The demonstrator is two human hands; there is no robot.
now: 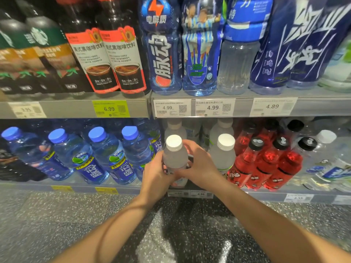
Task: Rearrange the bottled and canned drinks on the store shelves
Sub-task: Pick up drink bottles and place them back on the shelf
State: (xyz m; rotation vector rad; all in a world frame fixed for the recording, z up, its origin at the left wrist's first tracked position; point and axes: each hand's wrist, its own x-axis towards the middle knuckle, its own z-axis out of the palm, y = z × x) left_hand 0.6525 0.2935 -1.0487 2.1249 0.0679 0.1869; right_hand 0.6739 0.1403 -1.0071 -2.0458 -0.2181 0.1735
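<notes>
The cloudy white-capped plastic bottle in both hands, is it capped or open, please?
Capped: the cloudy white-capped plastic bottle, gripped by both hands, has its white cap seated on the neck.

My left hand (155, 173) and right hand (199, 166) cover the label of the cloudy white-capped plastic bottle (175, 154) I hold, so its print cannot be read. Left of my grip, the dark coffee bottles with green and brown labels (28, 54) are blurred, as is the white price tag (26, 110) below them. Above my grip, the tall blue sports-drink bottles (163, 44) lose their caps past the top edge. Right of my grip, the clear bottles with blue labels (330, 168) are cut off by the frame. Just below my wrists, the small shelf price tags (200, 194) are partly hidden and too smeared to read fully.
</notes>
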